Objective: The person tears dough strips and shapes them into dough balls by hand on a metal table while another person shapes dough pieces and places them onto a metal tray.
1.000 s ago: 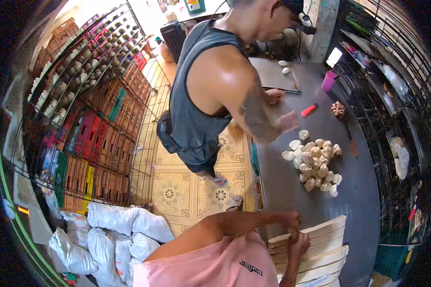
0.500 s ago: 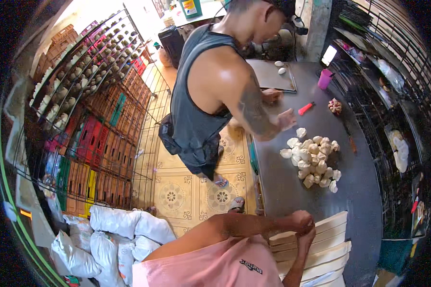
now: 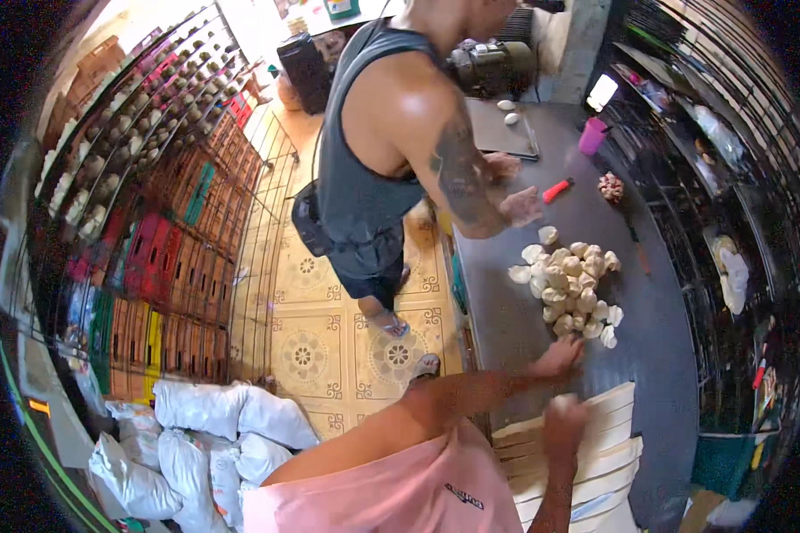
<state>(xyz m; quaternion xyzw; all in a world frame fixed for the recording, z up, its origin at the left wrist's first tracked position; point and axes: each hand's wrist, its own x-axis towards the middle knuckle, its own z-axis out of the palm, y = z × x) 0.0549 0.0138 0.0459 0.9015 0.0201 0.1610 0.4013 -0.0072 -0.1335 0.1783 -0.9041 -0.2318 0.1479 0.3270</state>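
My left hand (image 3: 560, 357) reaches to the near side of a pile of cream dough pieces (image 3: 569, 282) on the metal table (image 3: 507, 346), its fingers apparently apart beside the lowest pieces. My right hand (image 3: 565, 417) is closed and motion-blurred over long pale dough strips (image 3: 604, 471), with what looks like a small pale dough piece (image 3: 562, 401) in it.
A co-worker (image 3: 373, 124) stands across from me, both hands (image 3: 520, 204) over the table beside a red-handled tool (image 3: 556, 190), pink cup (image 3: 593, 136) and tray (image 3: 498, 133). Wire racks (image 3: 720, 222), stacked crates (image 3: 178, 293) and white sacks (image 3: 196, 409) line the sides.
My two hands have separated: the left moved up toward the pile, the right stayed lower over the strips. The co-worker's near hand shifted slightly.
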